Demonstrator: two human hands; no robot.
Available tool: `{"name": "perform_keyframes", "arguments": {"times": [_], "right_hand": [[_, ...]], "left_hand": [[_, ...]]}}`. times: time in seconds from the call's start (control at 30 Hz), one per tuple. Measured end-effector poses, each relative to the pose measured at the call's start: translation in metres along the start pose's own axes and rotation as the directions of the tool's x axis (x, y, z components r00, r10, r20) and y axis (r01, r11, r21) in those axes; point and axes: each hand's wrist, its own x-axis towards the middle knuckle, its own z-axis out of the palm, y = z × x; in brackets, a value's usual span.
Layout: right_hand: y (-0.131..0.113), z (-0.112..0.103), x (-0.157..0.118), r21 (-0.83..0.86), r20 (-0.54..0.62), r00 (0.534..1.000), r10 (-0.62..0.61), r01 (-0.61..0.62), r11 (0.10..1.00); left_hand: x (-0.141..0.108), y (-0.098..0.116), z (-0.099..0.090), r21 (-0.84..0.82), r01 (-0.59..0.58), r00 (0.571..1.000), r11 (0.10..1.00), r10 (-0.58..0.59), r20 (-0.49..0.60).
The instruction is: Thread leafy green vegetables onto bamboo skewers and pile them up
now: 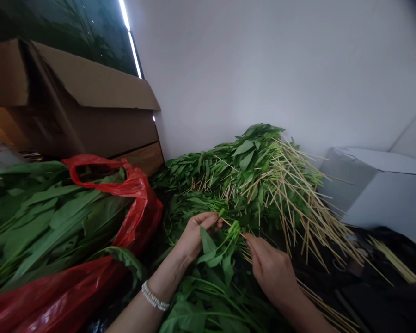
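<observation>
Near the centre, my left hand [201,231] is closed on a green stem [222,212], its cut end poking past the fingertips. A bracelet of pale beads circles that wrist. My right hand [268,259], to the right, pinches a thin wooden stick [243,237] between thumb and finger. Between the hands lies a small bunch of cut green stems [233,230] with leaves hanging below. Loose leafy greens [197,310] spread under both forearms. Behind the hands rises a pile of leaves [246,152] with many thin sticks [298,199] poking out to the right.
A red plastic bag [143,208] full of long leaves [55,208] lies at the left. Behind it stands an open cardboard box [104,125]. At the right are a white box [384,194] and a bundle of sticks [395,261] on dark material. A pale wall [263,60] rises behind.
</observation>
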Motion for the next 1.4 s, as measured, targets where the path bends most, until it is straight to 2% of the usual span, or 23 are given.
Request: {"name": "perform_keyframes", "arguments": {"times": [0.17,0.43,0.67,0.9,1.0,1.1,1.23,1.3,1.4], "right_hand": [[0.000,0.001,-0.001,0.007,0.013,1.000,-0.005,0.005,1.000],[-0.002,0.000,-0.002,0.002,0.023,1.000,-0.006,0.006,1.000],[-0.004,0.002,-0.004,0.021,0.021,1.000,0.010,-0.011,1.000],[-0.007,0.003,-0.002,0.021,0.009,0.999,-0.032,0.031,0.999],[-0.003,-0.002,0.002,-0.001,-0.043,0.998,-0.036,0.036,0.999],[0.007,-0.013,0.006,-0.039,-0.158,0.987,0.023,-0.030,0.999],[0.020,-0.031,0.008,-0.099,-0.264,0.949,0.173,-0.205,0.974],[0.025,-0.039,0.009,-0.109,-0.257,0.929,0.267,-0.302,0.947],[0.031,-0.047,0.008,-0.052,-0.163,0.914,0.371,-0.384,0.922]], "left_hand": [[0.000,-0.001,0.000,0.028,-0.001,1.000,1.000,0.001,0.011],[0.000,-0.002,-0.001,0.121,-0.027,0.999,0.992,0.031,-0.033],[-0.002,-0.003,0.001,0.135,-0.025,1.000,0.991,0.023,0.015],[-0.005,-0.010,0.003,0.188,0.034,0.997,0.981,-0.048,0.068],[-0.004,-0.006,0.000,0.203,0.019,0.996,0.979,-0.037,0.085],[0.000,-0.001,-0.007,0.262,-0.060,0.998,0.963,0.049,0.048],[0.007,0.003,-0.016,0.304,-0.126,0.989,0.944,0.144,-0.036],[0.008,0.002,-0.018,0.352,-0.149,0.985,0.924,0.170,-0.028],[0.010,-0.002,-0.018,0.478,-0.202,0.977,0.855,0.210,0.038]]}}
